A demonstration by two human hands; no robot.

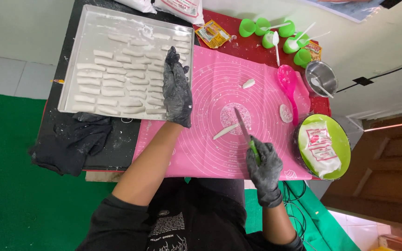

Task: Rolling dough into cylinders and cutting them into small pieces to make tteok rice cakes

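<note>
Right hand (264, 163), black glove dusted with flour, grip closed around the green handle of a knife (246, 134); blade points up-left across the pink silicone mat (210, 148), tip just right of a thin dough strip (225, 131) lying diagonal near the mat centre. Strip sits just left of the blade, close but can't tell if touching; it's ahead of the right grip, well apart from the fingers. Left hand (177, 90), also gloved, fingers extended and loosely together, holding nothing, laid over the right edge of the metal tray (89, 28), fingertips among the rows of cut dough pieces (117, 83). One small dough piece (248, 83) lies alone upper on the mat; a flat round bit (285, 113) sits by the pink spoon (288, 83) at the mat's right edge. Right of that: green-rimmed bowl (343, 139) with a flour bag inside, steel bowl (322, 74), green cups (275, 32) with white spoons on the red desk (238, 44). Black cloth (73, 142) below the tray.
</note>
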